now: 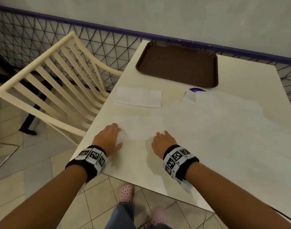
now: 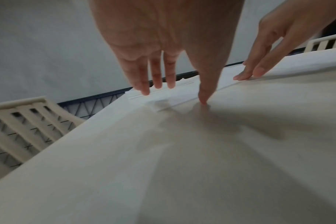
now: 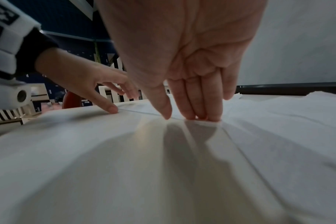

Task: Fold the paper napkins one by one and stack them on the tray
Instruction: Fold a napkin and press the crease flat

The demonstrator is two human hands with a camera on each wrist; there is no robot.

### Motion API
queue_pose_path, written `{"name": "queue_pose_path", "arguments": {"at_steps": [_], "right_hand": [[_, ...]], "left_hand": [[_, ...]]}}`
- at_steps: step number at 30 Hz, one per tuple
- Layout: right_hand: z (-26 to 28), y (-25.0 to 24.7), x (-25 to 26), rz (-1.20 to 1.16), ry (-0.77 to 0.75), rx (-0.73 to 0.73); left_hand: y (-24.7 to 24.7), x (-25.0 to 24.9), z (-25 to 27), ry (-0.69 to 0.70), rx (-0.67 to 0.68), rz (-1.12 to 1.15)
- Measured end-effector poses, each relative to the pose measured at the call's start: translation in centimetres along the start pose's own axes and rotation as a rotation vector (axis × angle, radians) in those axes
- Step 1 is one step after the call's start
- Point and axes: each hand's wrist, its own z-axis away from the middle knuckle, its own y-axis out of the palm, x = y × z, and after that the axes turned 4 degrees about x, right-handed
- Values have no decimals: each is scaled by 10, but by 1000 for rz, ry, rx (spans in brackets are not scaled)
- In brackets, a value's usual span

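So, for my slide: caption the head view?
Both hands press a napkin flat; brown tray waits.

Brown tray (image 1: pixel 177 63), white napkins (image 1: pixel 138 97)

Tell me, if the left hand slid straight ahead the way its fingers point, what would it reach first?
The left hand already touches the near napkin. Going on, it would probably cross that sheet and meet the folded napkin beyond, before the tray; depth is hard to judge.

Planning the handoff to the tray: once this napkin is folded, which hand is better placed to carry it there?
Probably the right hand. The brown tray sits at the table's far side, ahead and to the right of the napkin both hands press; the left hand is at its left edge, farther off.
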Motion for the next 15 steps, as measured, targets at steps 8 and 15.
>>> {"name": "queue_pose_path", "arguments": {"at_steps": [8,15], "right_hand": [[-9,-25,-9,-62,-29,-16],[-18,-17,12,28,-19,-158]], "left_hand": [[-19,-31,-39,122,261,-297],[-16,-37,-44,153,222,-365]]}}
